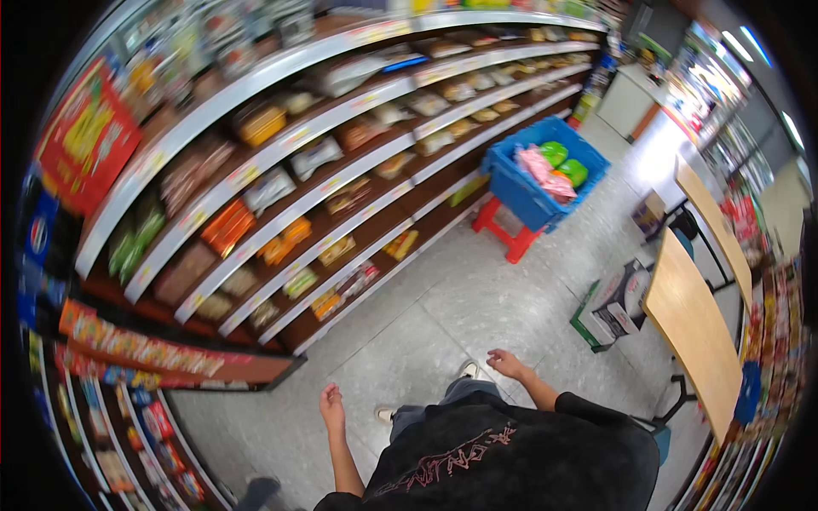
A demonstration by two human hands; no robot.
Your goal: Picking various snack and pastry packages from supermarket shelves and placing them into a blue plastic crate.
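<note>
My left hand [331,404] hangs over the grey tiled floor, empty, its fingers loosely curled, in front of the lower end of a store shelf unit [358,172]. My right hand [506,363] is also empty and held above the floor near my shoe [468,369], fingers a little bent and apart. Neither hand touches anything. Bagged goods stand on the shelves, among them orange packets [229,227] and silver packets [270,190]. Farther ahead, a blue plastic crate [521,201] with pink and green packages [553,153] in it rests on a red plastic stool [509,237].
Light wooden tabletops [693,332] stand on the right, with a cardboard box [617,306] on the floor beside the nearer one. A low shelf of packets [137,441] is at the lower left. A white counter [629,102] stands at the aisle's far end.
</note>
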